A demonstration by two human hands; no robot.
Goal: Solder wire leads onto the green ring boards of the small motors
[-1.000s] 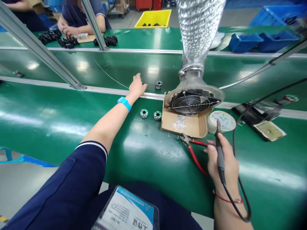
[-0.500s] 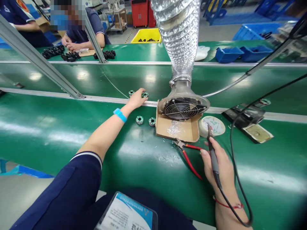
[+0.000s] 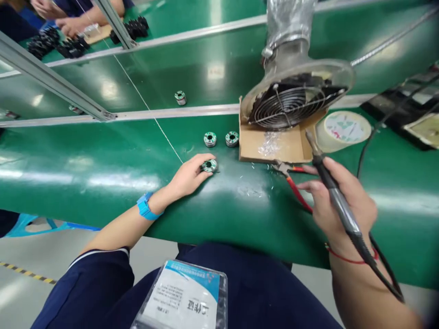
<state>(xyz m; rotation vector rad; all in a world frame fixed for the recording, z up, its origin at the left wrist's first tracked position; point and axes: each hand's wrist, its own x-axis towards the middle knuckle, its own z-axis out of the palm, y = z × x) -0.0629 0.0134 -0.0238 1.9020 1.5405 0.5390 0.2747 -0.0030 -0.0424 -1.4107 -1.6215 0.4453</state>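
Note:
My left hand (image 3: pixel 188 177) rests on the green bench and pinches a small round green part (image 3: pixel 209 165) by its fingertips. Two more such round parts (image 3: pixel 221 139) sit just beyond it, and another one (image 3: pixel 180 97) lies on the conveyor belt behind the rail. My right hand (image 3: pixel 338 201) is closed round a black soldering iron (image 3: pixel 331 187), tip pointing up toward a cardboard tray (image 3: pixel 274 146). Red-handled cutters (image 3: pixel 291 180) lie under that hand's fingers.
A fume extractor fan (image 3: pixel 291 98) on a silver duct hangs over the cardboard tray. A roll of tape (image 3: pixel 343 128) lies right of it, a black stand (image 3: pixel 411 114) further right. Another person's hands (image 3: pixel 68 23) work with black parts at the far left. A badge (image 3: pixel 181 297) hangs below.
My left hand has drawn back from the conveyor rail to the near bench, bringing a round green part with it. The view has tipped downward. My right hand keeps the iron.

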